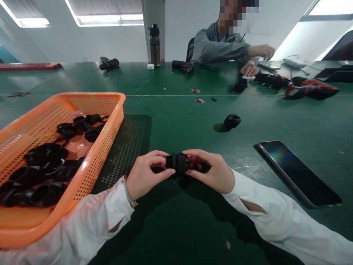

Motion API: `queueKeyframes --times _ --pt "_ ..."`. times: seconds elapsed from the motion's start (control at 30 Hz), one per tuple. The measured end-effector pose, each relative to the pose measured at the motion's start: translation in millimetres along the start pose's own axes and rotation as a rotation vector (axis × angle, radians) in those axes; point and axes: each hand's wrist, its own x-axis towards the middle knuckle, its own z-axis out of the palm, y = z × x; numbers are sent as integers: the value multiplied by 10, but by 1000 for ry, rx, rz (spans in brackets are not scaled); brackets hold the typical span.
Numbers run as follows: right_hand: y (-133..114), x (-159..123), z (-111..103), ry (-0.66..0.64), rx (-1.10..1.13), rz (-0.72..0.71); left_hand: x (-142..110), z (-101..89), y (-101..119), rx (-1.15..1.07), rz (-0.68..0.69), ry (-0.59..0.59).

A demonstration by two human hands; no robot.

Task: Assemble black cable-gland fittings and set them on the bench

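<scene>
Between my two hands, just above the green table (165, 228), is a black ribbed cylindrical fitting (178, 162). My left hand (149, 171) pinches its narrower left end between thumb and fingers. The wider right end is gripped by the thumb and fingertips of my right hand (211, 169). Beyond my right hand, a similar short black ring-shaped part (232, 121) rests on the table with its hollow end showing. To my left, an orange perforated basket (91, 165) contains several black fittings (46, 154).
A dark-screened phone (299, 173) lies right of my right forearm. Across the table a person in a grey sleeve (226, 49) handles a black part near a red-and-black power tool (314, 89). A bottle (154, 46) stands at the far edge, near another dark tool (109, 63).
</scene>
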Motion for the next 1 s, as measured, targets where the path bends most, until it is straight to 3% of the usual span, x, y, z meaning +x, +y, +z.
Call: queueKeyframes --times 1.0 --pt "29 8 3 -27 -4 10 -4 12 -28 -16 10 8"
